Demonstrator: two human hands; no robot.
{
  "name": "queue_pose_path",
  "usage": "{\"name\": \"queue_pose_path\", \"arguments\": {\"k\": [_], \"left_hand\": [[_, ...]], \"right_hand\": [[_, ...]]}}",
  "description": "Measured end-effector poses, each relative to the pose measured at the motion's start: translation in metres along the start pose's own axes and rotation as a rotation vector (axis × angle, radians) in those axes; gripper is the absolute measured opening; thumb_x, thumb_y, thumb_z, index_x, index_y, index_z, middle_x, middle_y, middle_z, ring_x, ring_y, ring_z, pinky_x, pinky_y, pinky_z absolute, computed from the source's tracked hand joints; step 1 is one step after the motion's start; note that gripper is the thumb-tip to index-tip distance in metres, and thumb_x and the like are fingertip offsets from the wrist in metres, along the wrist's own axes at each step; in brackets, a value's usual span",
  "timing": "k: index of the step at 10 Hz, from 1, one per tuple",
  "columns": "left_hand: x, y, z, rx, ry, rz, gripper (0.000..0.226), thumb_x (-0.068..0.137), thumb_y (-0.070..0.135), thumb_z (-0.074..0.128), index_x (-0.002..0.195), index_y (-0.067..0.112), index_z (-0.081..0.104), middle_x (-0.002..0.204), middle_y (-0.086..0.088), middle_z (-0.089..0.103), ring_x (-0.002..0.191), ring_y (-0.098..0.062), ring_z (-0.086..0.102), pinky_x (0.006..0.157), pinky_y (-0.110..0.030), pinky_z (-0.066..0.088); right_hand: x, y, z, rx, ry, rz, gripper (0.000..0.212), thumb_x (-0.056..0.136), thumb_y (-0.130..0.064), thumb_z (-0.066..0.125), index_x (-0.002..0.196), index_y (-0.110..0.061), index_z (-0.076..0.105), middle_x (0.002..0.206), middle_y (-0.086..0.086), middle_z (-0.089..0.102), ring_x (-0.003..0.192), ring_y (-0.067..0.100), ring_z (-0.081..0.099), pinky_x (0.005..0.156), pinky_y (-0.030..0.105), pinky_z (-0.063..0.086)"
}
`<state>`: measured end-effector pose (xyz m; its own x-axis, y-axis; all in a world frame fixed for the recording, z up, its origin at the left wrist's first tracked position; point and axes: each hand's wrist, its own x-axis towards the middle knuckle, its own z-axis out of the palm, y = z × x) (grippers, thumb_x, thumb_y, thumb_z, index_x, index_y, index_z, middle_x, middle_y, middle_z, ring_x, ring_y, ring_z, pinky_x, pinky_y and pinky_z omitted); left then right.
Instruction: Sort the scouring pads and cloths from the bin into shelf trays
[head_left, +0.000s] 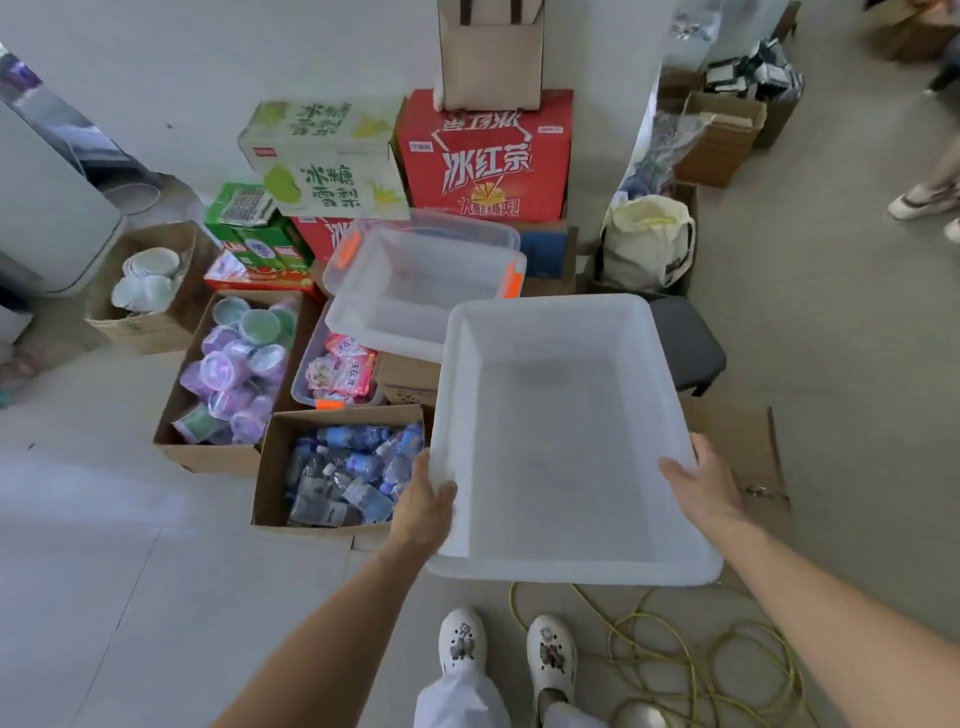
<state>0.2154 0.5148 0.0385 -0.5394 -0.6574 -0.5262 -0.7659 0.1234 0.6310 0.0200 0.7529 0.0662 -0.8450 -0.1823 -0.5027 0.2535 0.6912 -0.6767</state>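
**A:** Where is the tray, and who has it?

**B:** The person holds the white plastic tray (550, 306) in both hands, above the floor and ahead of their white shoes (462, 639). Its open side faces up.

**A:** How do the fingers sit?

**B:** The left hand (423, 499) grips the left rim near the close corner. Its thumb is hooked over the edge into the tray, and the other fingers are hidden under the rim. The right hand (701, 483) clamps the right rim the same way, thumb on top and the rest out of sight beneath.

**A:** What lies around the hands?

**B:** Just left of the left hand's knuckles stands a cardboard box of water bottles (348, 473). Farther out that way is a box of purple and green lidded cups (234, 364). Beyond the fingertips, past the tray's far left corner, a clear storage bin with orange latches (415, 275) rests on another clear bin holding pink packets (340, 369).

**A:** And on the right?

**B:** A flattened sheet of cardboard (748, 447) lies on the floor under and beyond the right hand. A yellow cable (675, 639) loops on the floor behind that wrist, toward the person. Past the tray's far right corner there is a black stool (685, 343), and a cream tote bag (649, 244) behind it. A red drink carton (488, 156) stands against the wall.
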Motion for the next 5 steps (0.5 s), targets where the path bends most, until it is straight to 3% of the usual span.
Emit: {"name": "queue_pose_path", "arguments": {"k": [1,4,5], "left_hand": [[0.021,-0.001,0.002,0.004,-0.063,-0.039,0.06,0.096,0.01,0.044,0.15,0.02,0.02,0.128,-0.015,0.055,0.107,-0.038,0.058,0.094,-0.051,0.048],[0.038,-0.001,-0.011,0.009,-0.243,-0.136,0.049,0.091,0.015,0.059,0.136,0.013,0.041,0.127,-0.008,0.059,0.11,-0.027,0.058,0.094,-0.041,0.049],[0.025,-0.005,-0.018,-0.079,-0.225,-0.117,0.045,0.089,0.012,0.057,0.133,0.013,0.047,0.128,-0.008,0.061,0.11,-0.026,0.06,0.099,-0.043,0.049]], "right_hand": [[0.003,-0.002,0.008,-0.007,-0.002,0.039,0.041,0.095,-0.005,0.045,0.135,-0.014,0.045,0.119,0.007,0.059,0.097,0.026,0.056,0.079,0.035,0.045],[-0.005,-0.002,0.011,-0.113,-0.166,0.156,0.049,0.091,-0.012,0.05,0.138,-0.021,0.04,0.131,0.003,0.055,0.111,0.025,0.057,0.096,0.044,0.048],[-0.014,-0.015,0.01,-0.17,-0.124,0.093,0.056,0.094,-0.02,0.05,0.147,-0.019,0.031,0.147,0.004,0.041,0.124,0.025,0.049,0.101,0.04,0.044]]}}
